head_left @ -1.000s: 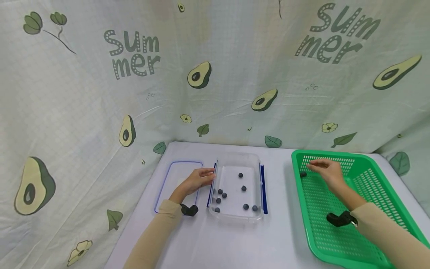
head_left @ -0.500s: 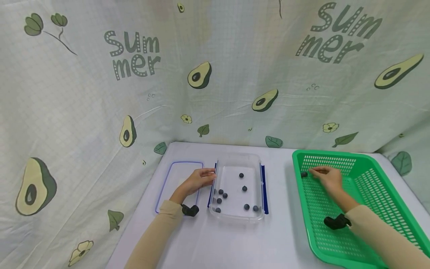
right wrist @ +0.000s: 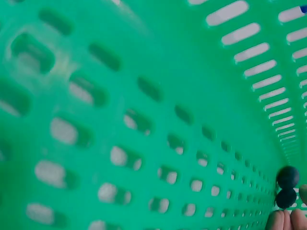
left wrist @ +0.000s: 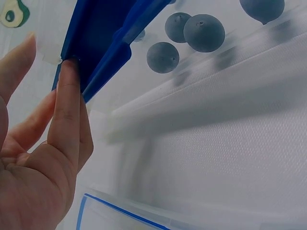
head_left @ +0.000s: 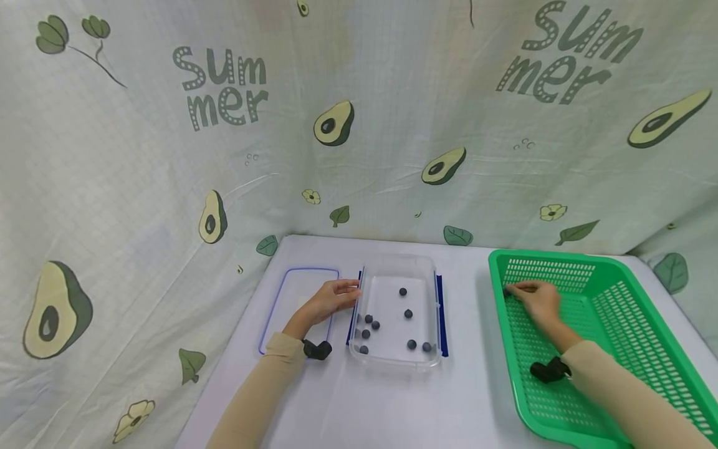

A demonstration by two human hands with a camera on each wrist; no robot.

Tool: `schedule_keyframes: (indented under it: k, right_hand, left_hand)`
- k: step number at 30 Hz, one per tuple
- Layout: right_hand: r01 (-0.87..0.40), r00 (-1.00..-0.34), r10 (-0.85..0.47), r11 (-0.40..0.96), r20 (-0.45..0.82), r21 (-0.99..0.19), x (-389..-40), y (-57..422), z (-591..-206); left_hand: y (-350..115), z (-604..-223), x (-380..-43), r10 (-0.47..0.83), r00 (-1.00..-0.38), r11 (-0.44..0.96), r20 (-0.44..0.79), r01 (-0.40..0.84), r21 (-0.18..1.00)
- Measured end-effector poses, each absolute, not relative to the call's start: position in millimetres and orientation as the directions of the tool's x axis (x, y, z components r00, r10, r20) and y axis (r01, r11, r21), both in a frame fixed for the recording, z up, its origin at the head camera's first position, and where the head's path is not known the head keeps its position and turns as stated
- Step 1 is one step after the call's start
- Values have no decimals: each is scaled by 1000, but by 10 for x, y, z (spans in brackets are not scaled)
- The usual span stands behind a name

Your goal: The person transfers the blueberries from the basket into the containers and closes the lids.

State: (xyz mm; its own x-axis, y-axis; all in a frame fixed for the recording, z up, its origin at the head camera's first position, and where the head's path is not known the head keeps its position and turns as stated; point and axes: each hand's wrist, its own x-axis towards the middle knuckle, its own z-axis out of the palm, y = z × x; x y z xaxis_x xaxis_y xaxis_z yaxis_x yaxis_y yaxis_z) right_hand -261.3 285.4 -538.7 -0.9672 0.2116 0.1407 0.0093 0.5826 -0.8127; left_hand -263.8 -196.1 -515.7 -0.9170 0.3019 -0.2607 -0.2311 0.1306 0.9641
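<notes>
Several blueberries (head_left: 408,313) lie inside a clear plastic container (head_left: 395,363) with blue side clasps (head_left: 442,315). My left hand (head_left: 332,298) is at the container's left side; in the left wrist view its extended fingers (left wrist: 67,110) touch the blue clasp (left wrist: 98,48). Inside the green basket (head_left: 512,380), my right hand (head_left: 541,305) reaches to the far left corner. Two blueberries (right wrist: 288,177) sit together there in the right wrist view, with my fingertips (right wrist: 276,221) just below the nearer one and the thumb (right wrist: 303,192) beside it. From the head view, fingers partly cover them.
A clear lid with a blue-purple rim (head_left: 280,293) lies on the white table (head_left: 359,405), left of the container. Behind the table hangs a printed curtain (head_left: 387,187). The basket's raised slotted walls (head_left: 550,267) surround the right hand.
My right hand has moved down and left inside the basket, bringing its fingertips to the blueberries in the corner. The left hand has stayed at the container.
</notes>
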Motion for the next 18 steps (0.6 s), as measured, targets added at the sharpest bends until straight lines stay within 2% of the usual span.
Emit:
schedule_keyframes:
  k: [8, 18]
  right_hand:
    - [-7, -963, 206, 622, 172, -783, -2599, 2820, -5389]
    - [-60, -973, 135, 634, 186, -771, -2583, 2807, -5403]
  left_hand:
    - [-1986, -5178, -2651, 306, -916, 140, -259, -226, 964]
    - [-1986, -5170, -2638, 308, -914, 139, -263, -230, 963]
